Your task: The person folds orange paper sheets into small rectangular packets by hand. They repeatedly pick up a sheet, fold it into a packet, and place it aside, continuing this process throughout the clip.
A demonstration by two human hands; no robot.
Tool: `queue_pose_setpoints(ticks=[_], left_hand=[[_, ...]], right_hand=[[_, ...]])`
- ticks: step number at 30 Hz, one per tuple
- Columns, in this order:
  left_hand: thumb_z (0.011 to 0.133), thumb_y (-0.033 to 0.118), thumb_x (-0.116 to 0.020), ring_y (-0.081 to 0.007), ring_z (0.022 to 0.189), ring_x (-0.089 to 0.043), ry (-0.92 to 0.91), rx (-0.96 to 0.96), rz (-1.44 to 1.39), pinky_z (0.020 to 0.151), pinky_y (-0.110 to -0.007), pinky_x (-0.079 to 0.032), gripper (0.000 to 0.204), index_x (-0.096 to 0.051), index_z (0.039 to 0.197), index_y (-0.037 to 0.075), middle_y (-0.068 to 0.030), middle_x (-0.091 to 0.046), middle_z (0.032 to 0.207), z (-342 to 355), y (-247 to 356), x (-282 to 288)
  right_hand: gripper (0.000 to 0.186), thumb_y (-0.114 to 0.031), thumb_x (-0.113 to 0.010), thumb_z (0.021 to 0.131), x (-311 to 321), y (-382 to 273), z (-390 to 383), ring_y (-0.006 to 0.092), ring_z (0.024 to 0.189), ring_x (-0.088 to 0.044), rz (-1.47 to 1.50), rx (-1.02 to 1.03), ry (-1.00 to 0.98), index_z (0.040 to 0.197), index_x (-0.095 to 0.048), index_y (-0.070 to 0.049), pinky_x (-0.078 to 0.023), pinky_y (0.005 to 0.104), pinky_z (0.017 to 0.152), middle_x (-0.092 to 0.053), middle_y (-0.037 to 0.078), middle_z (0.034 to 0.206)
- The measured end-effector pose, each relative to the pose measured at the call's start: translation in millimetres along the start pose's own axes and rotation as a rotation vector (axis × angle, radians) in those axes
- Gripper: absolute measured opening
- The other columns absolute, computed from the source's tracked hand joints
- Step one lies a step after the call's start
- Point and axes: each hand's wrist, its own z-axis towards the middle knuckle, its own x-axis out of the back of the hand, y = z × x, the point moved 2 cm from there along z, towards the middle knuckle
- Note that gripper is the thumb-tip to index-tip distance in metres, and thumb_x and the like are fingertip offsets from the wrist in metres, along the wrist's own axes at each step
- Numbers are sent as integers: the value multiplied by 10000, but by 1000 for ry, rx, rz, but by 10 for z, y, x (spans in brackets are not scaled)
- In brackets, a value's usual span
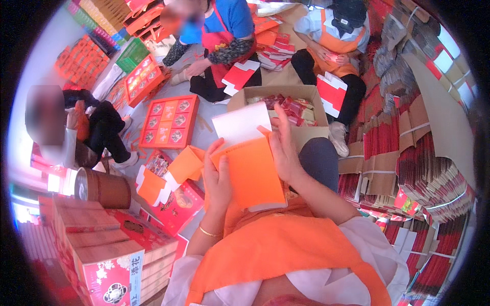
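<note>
An orange folding carton (252,171) with a raised white flap (242,124) is held up in front of my chest. My left hand (218,178) grips its left edge, the thumb lying on the orange face. On the opposite edge, my right hand (285,148) holds the carton near the fold, with its fingers pointing up beside the flap. Just left of my left hand is another orange carton (185,164), partly opened out, and a flatter orange-and-white one (151,187). Whatever is inside the held carton is hidden.
A cardboard box (245,97) of small red packets stands ahead. Left of it lies an orange gift box (169,122) with compartments. Stacked red boxes (109,250) and a brown bucket (102,187) are at left. Bundled flat cartons (429,188) line the right. Three people sit around.
</note>
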Motion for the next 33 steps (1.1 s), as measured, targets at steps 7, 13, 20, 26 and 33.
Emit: queue_pose_setpoints(ticks=[7, 13, 20, 26, 33], left_hand=[[1008, 114, -461, -192, 1184, -515, 23, -70, 11, 1027, -320, -397, 330, -484, 1314, -9, -115, -531, 1312, -145, -177, 36], [1054, 297, -394, -193, 1181, -511, -32, -107, -52, 1041, -338, -377, 401, -501, 1280, -17, -118, -554, 1262, -82, -287, 122], [1034, 541, -334, -195, 1149, -525, 2, -138, -2, 1016, -327, -389, 620, -538, 1221, -14, -113, -564, 1231, -76, -276, 129], [1053, 394, -362, -225, 1144, -525, -31, -216, -17, 1007, -329, -381, 475, -572, 1154, -20, -118, -570, 1163, -113, -299, 114], [1041, 491, -333, -240, 1135, -533, 17, -255, 77, 1022, -360, -371, 561, -609, 1042, 3, -126, -586, 1157, -132, -228, 68]], right_hand=[[449, -144, -437, 987, -31, -58, -234, 291, 1136, -555, -302, 36, -44, 1408, -361, -8, -425, 388, 994, -512, 190, 1284], [281, -104, -435, 971, -61, 96, -106, 316, 1080, -587, -412, 145, -34, 1216, -535, -11, -444, 377, 952, -589, 180, 1189], [219, -111, -463, 950, 19, -160, -194, 302, 961, -612, -368, 94, -142, 1116, -587, -41, -470, 353, 877, -613, 154, 1048], [166, -124, -509, 924, 136, -248, -221, 291, 915, -626, -466, 209, -171, 1019, -610, -34, -508, 343, 777, -578, 169, 1064], [179, -37, -551, 903, 114, -293, -212, 204, 970, -626, -267, -5, -95, 1080, -575, -19, -522, 312, 792, -587, 146, 1122]])
